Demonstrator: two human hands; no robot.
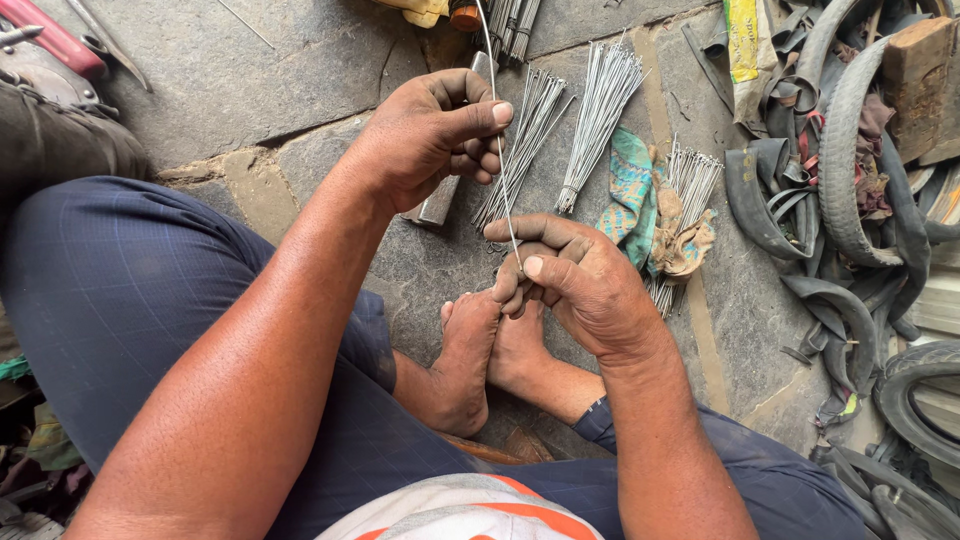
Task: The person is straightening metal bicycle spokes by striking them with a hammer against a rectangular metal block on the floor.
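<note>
At the far left of the stone floor (300,70), well away from the spoke, lies a red-handled tool (50,38). My left hand (430,135) pinches the spoke (503,160) near its upper part between thumb and forefinger, grip narrow and closed on the wire; a short metal bar (440,200) lies just under that hand. Below it, my right hand (575,280) holds the lower end the same way, just above my bare feet (490,350). The spoke is a thin, straight, silvery wire; I judge it light, springy and a bit slick, best held near both ends. Right of the spoke lie bundles of spokes (600,110), a coloured rag (635,185), then old tyres (850,170)
</note>
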